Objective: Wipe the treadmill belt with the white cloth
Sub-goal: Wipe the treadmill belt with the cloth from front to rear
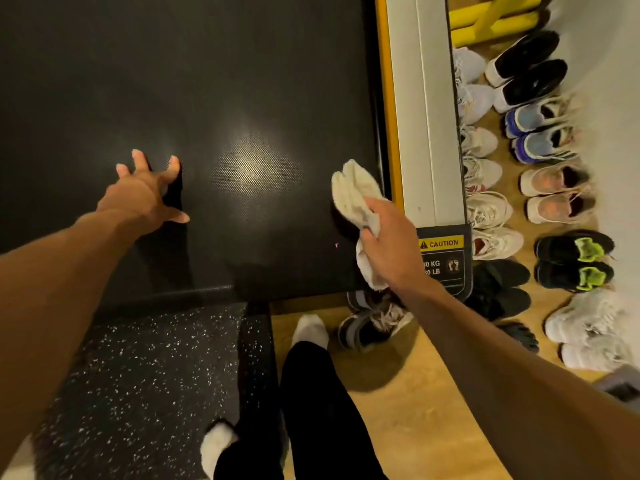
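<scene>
- The left hand (145,192) is spread wide. Its fingertips are planted on the black treadmill belt (207,81), apparently as a brace while the person leans over.
- The right hand (388,240) grips the white cloth (356,199), which is bunched up. The cloth lies on the belt's right edge near the rear corner, just beside the grey side rail (426,133) and its caution sticker (445,259).
- One end of the cloth sticks forward onto the belt. The other end hangs down by the belt's rear edge.
- Risk: the belt is a loose loop, so weight on the left hand could make it creep and take the brace away.
- Risk: so close to the rail, a stroke along the edge could drag cloth into the dark gap between belt and rail and snag it.
- Risk: a bunched cloth touches little of the surface, so strokes may leave unwiped strips. Most of the belt probably remains to be done.
- Risk: the person stands in socks, partly on the wooden floor (398,393), with a stray shoe (370,327) right by the foot. A long reach could end in a slip or a trip.
</scene>
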Tool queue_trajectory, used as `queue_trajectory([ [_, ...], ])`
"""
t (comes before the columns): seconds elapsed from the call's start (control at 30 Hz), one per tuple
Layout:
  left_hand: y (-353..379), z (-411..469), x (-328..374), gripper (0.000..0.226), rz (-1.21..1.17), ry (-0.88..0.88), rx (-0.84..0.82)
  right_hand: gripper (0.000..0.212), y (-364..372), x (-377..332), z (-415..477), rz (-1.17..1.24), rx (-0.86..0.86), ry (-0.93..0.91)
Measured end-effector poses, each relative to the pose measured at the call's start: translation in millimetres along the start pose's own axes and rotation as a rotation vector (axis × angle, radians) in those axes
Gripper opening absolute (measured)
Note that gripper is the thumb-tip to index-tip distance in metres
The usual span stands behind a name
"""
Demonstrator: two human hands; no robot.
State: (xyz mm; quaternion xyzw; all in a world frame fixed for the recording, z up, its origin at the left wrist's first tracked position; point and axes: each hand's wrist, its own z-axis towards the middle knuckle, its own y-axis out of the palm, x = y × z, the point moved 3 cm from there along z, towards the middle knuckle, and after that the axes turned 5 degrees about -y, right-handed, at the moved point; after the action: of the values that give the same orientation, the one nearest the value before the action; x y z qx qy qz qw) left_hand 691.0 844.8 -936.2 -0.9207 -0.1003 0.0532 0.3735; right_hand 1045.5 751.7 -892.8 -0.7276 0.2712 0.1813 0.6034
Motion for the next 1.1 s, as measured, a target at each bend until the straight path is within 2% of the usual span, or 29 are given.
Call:
queue_trajectory([
  [0.07, 1, 0, 2, 0.104, 0.002, -0.014, -0.030, 0.047, 14, -1, -11, -0.089, -0.018, 0.091],
  [0.1, 0, 1, 2, 0.105, -0.014, -0.020, -0.039, 0.044, 25, -10, -27, -0.116, -0.066, 0.021],
  [0.2, 1, -1, 2, 0.106, -0.067, -0.009, -0.022, 0.033, 58, -34, -90, -0.060, -0.137, -0.377],
  [0.23, 2, -3, 2, 0.106, -0.072, -0.001, -0.007, 0.031, 61, -39, -99, -0.031, -0.149, -0.427],
  [0.3, 5, -7, 1, 0.105, -0.087, 0.011, 0.021, 0.035, 54, -44, -94, 0.019, -0.101, -0.322],
  [0.43, 7, -8, 2, 0.100, -0.126, 0.038, 0.051, 0.043, 21, -30, -34, 0.087, 0.128, 0.136],
  [0.5, 11, -12, 1, 0.092, -0.126, 0.065, 0.086, 0.046, 17, -24, -17, 0.027, 0.161, 0.209],
  [0.53, 14, -15, 0, 0.085, -0.121, 0.083, 0.119, 0.047, 24, -25, -19, -0.028, 0.135, 0.202],
  [0.6, 22, -22, -2, 0.074, -0.100, 0.118, 0.190, 0.047, 48, -34, -43, -0.127, 0.007, 0.076],
  [0.7, 33, -32, -6, 0.068, -0.060, 0.153, 0.222, 0.045, 73, -51, -83, -0.082, -0.152, -0.141],
  [0.77, 39, -42, -8, 0.069, -0.061, 0.157, 0.186, 0.042, 65, -55, -85, -0.009, -0.074, -0.118],
  [0.87, 50, -58, -14, 0.070, -0.121, 0.055, 0.161, 0.042, 39, -47, -50, 0.035, 0.162, 0.063],
  [1.0, 57, -61, -17, 0.068, -0.143, 0.001, 0.099, 0.044, 45, -34, -31, -0.035, 0.196, 0.277],
  [1.03, 57, -59, -16, 0.068, -0.137, 0.003, 0.073, 0.044, 56, -40, -40, -0.083, 0.181, 0.237],
  [1.1, 53, -56, -17, 0.068, -0.120, -0.003, 0.027, 0.045, 86, -59, -72, -0.132, 0.072, -0.048],
])
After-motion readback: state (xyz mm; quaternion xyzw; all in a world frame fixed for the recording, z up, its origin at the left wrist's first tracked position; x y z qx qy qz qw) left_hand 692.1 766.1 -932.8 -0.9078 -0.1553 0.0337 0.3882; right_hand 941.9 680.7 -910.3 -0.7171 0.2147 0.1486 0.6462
